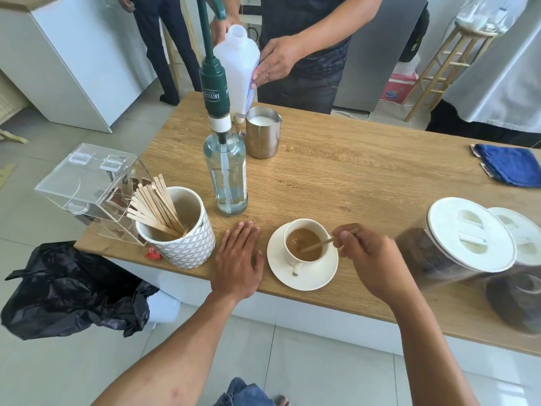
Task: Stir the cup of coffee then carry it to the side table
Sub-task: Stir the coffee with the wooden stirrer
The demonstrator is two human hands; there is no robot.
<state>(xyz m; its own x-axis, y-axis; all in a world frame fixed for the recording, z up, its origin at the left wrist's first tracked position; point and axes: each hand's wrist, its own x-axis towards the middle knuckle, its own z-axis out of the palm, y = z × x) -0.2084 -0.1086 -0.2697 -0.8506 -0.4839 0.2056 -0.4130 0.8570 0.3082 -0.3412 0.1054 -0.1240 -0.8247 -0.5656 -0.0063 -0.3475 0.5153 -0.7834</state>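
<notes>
A white cup of milky brown coffee (pixel 304 244) stands on a white saucer (pixel 310 278) near the front edge of the wooden table (pixel 366 177), its handle toward me. My right hand (pixel 371 259) is to the right of the cup and pinches a thin wooden stir stick (pixel 322 244), whose far end dips into the coffee. My left hand (pixel 238 259) lies flat on the table just left of the saucer, fingers spread, holding nothing.
A patterned white pot of wooden stir sticks (pixel 178 230) and a clear acrylic box (pixel 90 183) stand at the left. Behind the cup are a pump syrup bottle (pixel 225 174) and a steel milk jug (pixel 263 131). White-lidded jars (pixel 465 241) stand right. Across the table a person holds a white plastic bottle (pixel 238 63).
</notes>
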